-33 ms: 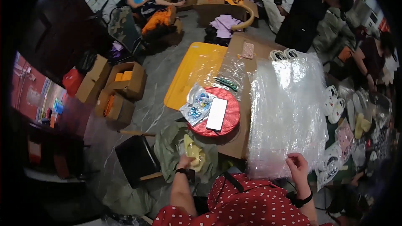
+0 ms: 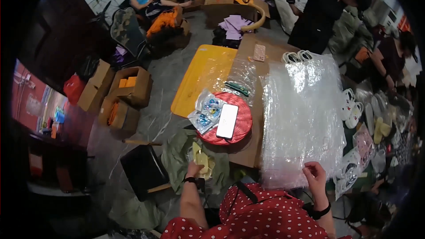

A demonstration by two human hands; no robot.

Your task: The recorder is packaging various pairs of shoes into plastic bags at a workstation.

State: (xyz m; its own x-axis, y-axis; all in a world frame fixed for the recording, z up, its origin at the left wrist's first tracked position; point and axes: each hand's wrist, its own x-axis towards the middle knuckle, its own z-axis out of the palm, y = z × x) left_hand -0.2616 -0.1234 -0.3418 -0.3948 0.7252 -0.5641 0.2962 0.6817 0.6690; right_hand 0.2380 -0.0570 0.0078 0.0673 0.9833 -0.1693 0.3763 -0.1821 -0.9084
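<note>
My left hand (image 2: 194, 169) is closed on a pale yellow slipper (image 2: 201, 156) in clear plastic, low over a crumpled green sack (image 2: 173, 152). The sack lies left of the table's near edge. Over the near right corner of a stack of clear plastic bags (image 2: 303, 115) hovers my right hand (image 2: 315, 178), fingers loosely bent and apart, nothing visible in them. A red round coil of twine (image 2: 242, 121) sits on the table with a lit phone (image 2: 227, 121) and a bag of blue trinkets (image 2: 208, 111) on it.
Left of the sack stands a black stool (image 2: 144, 170). Open cardboard boxes (image 2: 133, 84) are on the floor farther left. White shoes (image 2: 353, 108) and yellow slippers (image 2: 381, 130) lie at the right. A person in black (image 2: 316, 15) stands behind the table; others sit farther off.
The view has shifted slightly, so the scene sits a little further left. The yellow slipper has tilted a little in my left hand. My right hand has stayed in place.
</note>
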